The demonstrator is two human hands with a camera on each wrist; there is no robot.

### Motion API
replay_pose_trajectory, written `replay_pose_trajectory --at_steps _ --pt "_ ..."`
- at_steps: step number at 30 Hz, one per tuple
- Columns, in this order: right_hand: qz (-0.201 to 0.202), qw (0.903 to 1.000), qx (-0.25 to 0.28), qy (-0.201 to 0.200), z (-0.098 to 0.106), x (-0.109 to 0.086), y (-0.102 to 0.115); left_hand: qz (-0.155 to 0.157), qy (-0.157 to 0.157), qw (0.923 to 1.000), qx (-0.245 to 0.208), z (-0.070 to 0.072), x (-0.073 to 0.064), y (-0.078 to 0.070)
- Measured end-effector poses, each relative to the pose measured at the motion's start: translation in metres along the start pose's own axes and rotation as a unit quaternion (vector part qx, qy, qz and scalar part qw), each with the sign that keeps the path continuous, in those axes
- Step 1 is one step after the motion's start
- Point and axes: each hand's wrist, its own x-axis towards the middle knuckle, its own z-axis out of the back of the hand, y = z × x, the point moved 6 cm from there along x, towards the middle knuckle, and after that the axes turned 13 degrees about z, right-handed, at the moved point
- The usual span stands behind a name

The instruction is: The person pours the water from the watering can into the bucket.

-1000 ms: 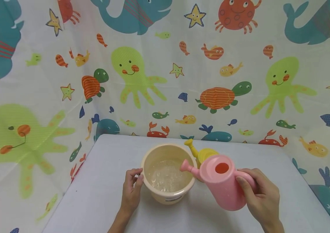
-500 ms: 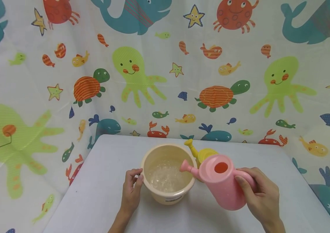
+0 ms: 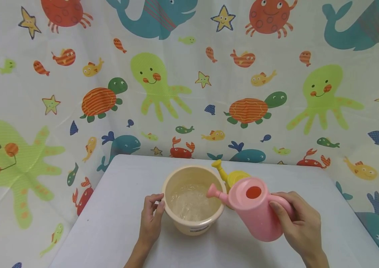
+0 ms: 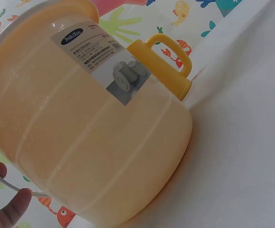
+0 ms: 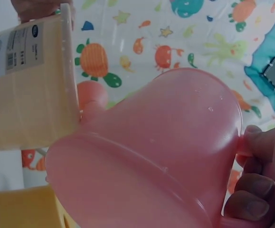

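Observation:
My right hand (image 3: 299,219) grips the handle of a pink watering can (image 3: 259,219), held tilted with its spout (image 3: 217,192) over the right rim of a cream bucket (image 3: 194,224). Rippled water (image 3: 190,204) lies inside the bucket. At the bucket's left rim is my left hand (image 3: 150,219); in the left wrist view, its fingers and thumb (image 4: 18,202) curl about the thin wire handle (image 4: 2,178). In the right wrist view, fingers (image 5: 251,204) wrap the pink can's handle. Whether water flows from the spout cannot be made out.
Behind the pink can stands a yellow watering can (image 3: 237,176), partly hidden, close to the bucket's right side. All stands on a white-covered table (image 3: 125,178). A curtain (image 3: 189,100) printed with sea animals hangs behind and along the sides.
Both hands, the bucket and the pink watering can stay almost still. The water's ripples shift. On the left, the curtain's print has slid leftward as its fold spreads out.

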Motion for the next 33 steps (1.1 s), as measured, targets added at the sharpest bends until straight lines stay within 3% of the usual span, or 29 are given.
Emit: replay_pose_trajectory --at_steps 12,26,33 --pt "0.001 0.9996 0.025 0.015 0.007 0.005 -0.003 0.014 -0.006 0.9999 0.001 -0.002 -0.006 -0.008" --pt "0.005 0.9990 0.029 0.034 0.013 0.012 -0.002 -0.013 -0.009 0.9999 -0.002 -0.005 -0.014 -0.014" --pt "0.008 0.9987 0.030 0.040 0.017 0.015 -0.003 0.000 -0.014 0.9999 0.003 -0.006 -0.018 -0.019"
